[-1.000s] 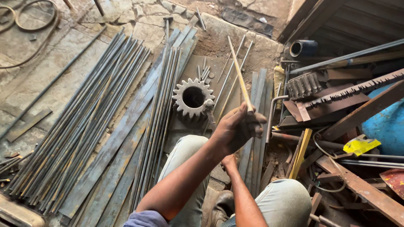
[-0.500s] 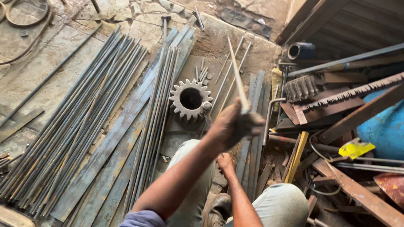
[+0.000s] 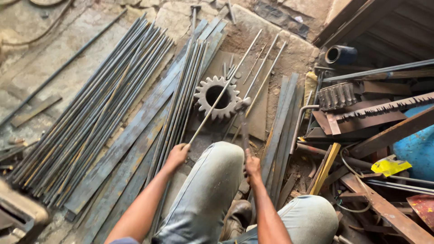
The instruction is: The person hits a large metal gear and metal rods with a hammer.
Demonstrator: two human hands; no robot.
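Rod across the gear, hammer down on it

My left hand [image 3: 177, 152] is closed round the near end of a thin steel rod [image 3: 224, 88] that runs up and away across the toothed gear [image 3: 217, 96] on the floor [image 3: 54, 45]; my right hand [image 3: 252, 163] is clamped on the handle of a hammer [image 3: 244, 118] whose head sits at the gear's right edge, touching or just beside the rod — I cannot tell which. The gear lies flat on a metal plate [image 3: 260, 115], hemmed in on the left by a bundle of long rods [image 3: 90, 117] and flat bars, on the right by more flat strips [image 3: 280, 122] and a scrap pile [image 3: 370, 117]. My knee [image 3: 217, 171] fills the gap between my hands — the open room is the bare stone floor at upper left.
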